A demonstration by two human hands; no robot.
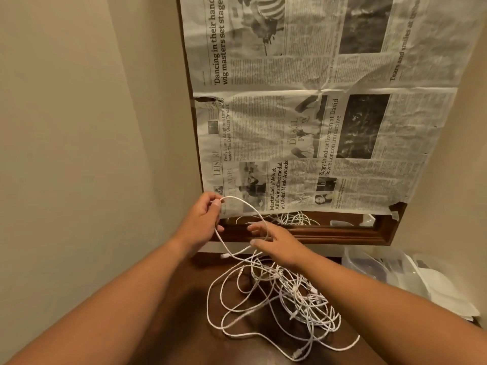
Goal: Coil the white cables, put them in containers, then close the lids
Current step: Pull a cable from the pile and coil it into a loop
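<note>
A tangled heap of white cables lies on a dark wooden table. My left hand is raised above the table's far edge and pinches the end of one white cable, which arcs rightward in a loop and drops back to the heap. My right hand hovers just over the heap with fingers spread, the loop running past its fingertips. Clear plastic containers with white lids sit at the right side of the table.
A mirror in a wooden frame stands against the wall behind the table, mostly covered by newspaper. A beige wall closes in the left side.
</note>
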